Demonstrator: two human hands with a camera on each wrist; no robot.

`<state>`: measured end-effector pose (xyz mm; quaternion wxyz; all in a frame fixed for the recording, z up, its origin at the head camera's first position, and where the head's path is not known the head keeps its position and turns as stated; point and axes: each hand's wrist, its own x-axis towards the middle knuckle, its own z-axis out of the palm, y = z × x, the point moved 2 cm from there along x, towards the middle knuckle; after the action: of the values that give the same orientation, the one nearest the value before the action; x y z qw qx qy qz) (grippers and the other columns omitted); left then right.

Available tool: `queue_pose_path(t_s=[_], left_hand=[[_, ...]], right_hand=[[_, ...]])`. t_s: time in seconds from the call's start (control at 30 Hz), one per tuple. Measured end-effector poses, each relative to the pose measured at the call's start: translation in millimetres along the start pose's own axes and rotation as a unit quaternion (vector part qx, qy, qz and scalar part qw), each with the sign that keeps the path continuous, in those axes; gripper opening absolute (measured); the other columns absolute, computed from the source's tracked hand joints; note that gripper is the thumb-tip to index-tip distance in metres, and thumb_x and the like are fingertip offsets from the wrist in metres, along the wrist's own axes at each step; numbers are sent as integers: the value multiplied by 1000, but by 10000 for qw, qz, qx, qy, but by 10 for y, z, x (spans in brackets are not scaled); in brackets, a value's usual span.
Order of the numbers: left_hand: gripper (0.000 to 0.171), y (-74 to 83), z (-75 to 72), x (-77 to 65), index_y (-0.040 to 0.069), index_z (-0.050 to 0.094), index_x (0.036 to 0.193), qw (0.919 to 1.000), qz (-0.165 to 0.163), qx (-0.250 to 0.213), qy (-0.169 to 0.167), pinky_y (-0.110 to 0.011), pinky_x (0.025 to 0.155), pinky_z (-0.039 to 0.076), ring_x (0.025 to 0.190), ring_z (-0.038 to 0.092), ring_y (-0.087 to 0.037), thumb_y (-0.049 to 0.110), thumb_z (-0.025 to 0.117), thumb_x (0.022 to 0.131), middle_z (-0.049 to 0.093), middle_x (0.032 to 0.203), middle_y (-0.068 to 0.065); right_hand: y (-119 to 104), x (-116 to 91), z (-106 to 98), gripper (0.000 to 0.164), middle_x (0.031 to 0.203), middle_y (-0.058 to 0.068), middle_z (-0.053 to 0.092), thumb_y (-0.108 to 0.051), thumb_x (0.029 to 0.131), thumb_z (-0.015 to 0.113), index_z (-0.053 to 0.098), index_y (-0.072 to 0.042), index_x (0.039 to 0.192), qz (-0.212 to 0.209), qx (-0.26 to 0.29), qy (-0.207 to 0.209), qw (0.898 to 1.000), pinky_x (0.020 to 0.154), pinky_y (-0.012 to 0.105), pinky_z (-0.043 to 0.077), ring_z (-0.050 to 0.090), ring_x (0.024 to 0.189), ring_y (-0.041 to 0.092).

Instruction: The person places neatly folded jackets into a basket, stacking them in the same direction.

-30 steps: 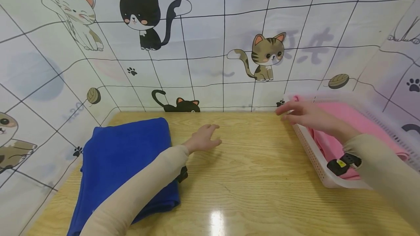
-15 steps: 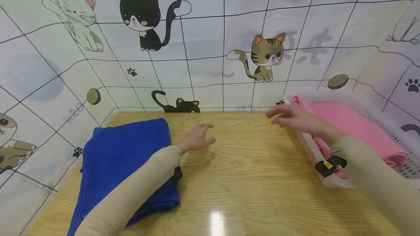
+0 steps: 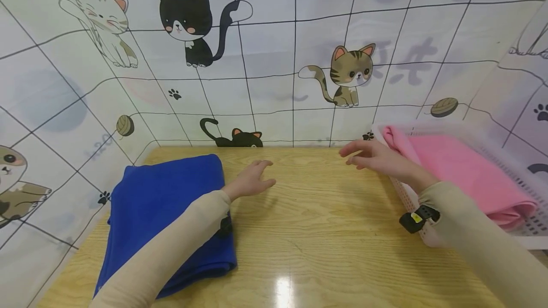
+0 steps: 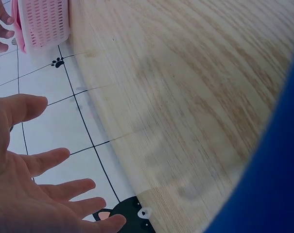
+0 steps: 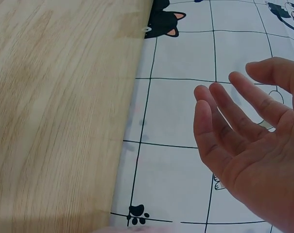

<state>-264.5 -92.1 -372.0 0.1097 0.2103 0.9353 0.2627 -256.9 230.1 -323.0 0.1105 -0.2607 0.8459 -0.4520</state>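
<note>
A folded blue cloth (image 3: 167,203) lies on the left of the wooden table, partly hidden under the left forearm. Just right of it my left hand (image 3: 250,179) hovers over the table, its fingers apart and holding nothing; the left wrist view shows that palm (image 4: 35,194) with the fingers spread. A folded pink cloth (image 3: 466,165) lies in a white perforated basket (image 3: 531,244) on the right. Beside the basket's left rim my right hand (image 3: 378,158) hangs in the air with relaxed, slightly bent fingers. Nothing is in its palm in the right wrist view.
The wooden table (image 3: 308,232) reaches back to a wall covering (image 3: 274,51) printed with cats and grid lines. This covering also runs along both sides. Each wrist carries a black strapped device, such as the right wrist camera (image 3: 417,217).
My right hand has moved left, away from above the basket, uncovering more of the pink cloth. My left hand has drifted slightly left, toward the blue cloth. Both cloths stay in place.
</note>
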Motion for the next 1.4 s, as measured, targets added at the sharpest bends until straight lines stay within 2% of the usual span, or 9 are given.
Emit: queue_pose_path(t_s=[0.3, 0.57, 0.77, 0.93, 1.17, 1.33, 1.4], left_hand=[[58, -103, -71, -98, 0, 36, 146, 9997, 83, -191, 87, -52, 106, 32, 135, 33, -39, 24, 57, 98, 32, 148, -24], [59, -142, -152, -162, 1, 33, 147, 9996, 92, -238, 144, -51, 106, 32, 135, 34, -38, 23, 58, 98, 30, 150, -23], [62, -200, -231, -226, 0, 30, 148, 9995, 63, -150, 269, -52, 107, 30, 136, 31, -40, 24, 58, 98, 30, 150, -24], [63, -256, -296, -301, 1, 30, 149, 9994, 5, -32, 348, -53, 106, 32, 135, 34, -39, 26, 57, 98, 32, 149, -24], [62, -326, -352, -392, -1, 32, 148, 9988, 16, 23, 492, -54, 107, 29, 136, 31, -41, 25, 58, 97, 33, 149, -25], [62, -386, -385, -472, -1, 32, 148, 9984, -45, 6, 567, -55, 107, 29, 136, 30, -40, 24, 58, 97, 32, 149, -24], [63, -406, -402, -513, 0, 32, 148, 9981, -82, -24, 604, -55, 105, 31, 133, 35, -40, 24, 59, 97, 32, 149, -23]], right_hand=[[26, 134, 142, 27, 119, 18, 61, -2, 95, 56, 59, 3, 121, -241, -142, 122, 9995, 80, 39, 53, 64, 99, 23], [85, 234, 288, 27, 118, 18, 61, -1, 95, 54, 58, 4, 121, -266, 87, 9, 9996, 81, 37, 53, 63, 100, 24], [130, 310, 405, 26, 117, 18, 61, -1, 94, 56, 59, 4, 120, -237, 255, 44, 9994, 82, 42, 52, 63, 98, 22], [160, 364, 484, 26, 117, 19, 61, -1, 94, 56, 59, 5, 119, -229, 251, 21, 9994, 82, 40, 53, 63, 98, 28], [194, 414, 583, 25, 118, 18, 60, -3, 96, 54, 59, 2, 120, -222, 254, -54, 9994, 83, 42, 52, 62, 99, 27], [229, 444, 649, 24, 118, 19, 60, -3, 96, 54, 60, 3, 118, -307, 278, 16, 9991, 80, 38, 51, 61, 100, 37], [242, 465, 682, 24, 118, 20, 60, -4, 96, 54, 60, 4, 118, -361, 364, 49, 9987, 79, 39, 51, 60, 100, 41]])
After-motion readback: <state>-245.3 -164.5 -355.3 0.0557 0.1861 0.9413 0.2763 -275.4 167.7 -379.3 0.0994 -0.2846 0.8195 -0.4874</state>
